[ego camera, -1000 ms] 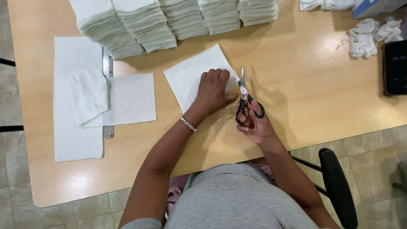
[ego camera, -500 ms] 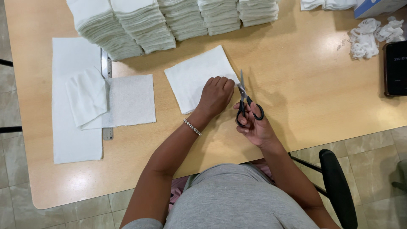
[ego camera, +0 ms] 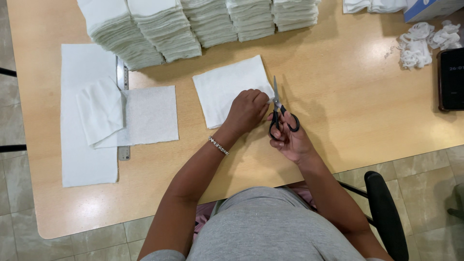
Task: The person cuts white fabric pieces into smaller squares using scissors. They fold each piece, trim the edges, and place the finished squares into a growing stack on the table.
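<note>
While left hand (ego camera: 247,110) presses white cloth (ego camera: 227,89), right hand (ego camera: 289,140) grips scissors (ego camera: 279,110) at its edge.

Cloth square (ego camera: 227,89) before the stacks (ego camera: 193,24), scissors (ego camera: 281,113) at its right
</note>
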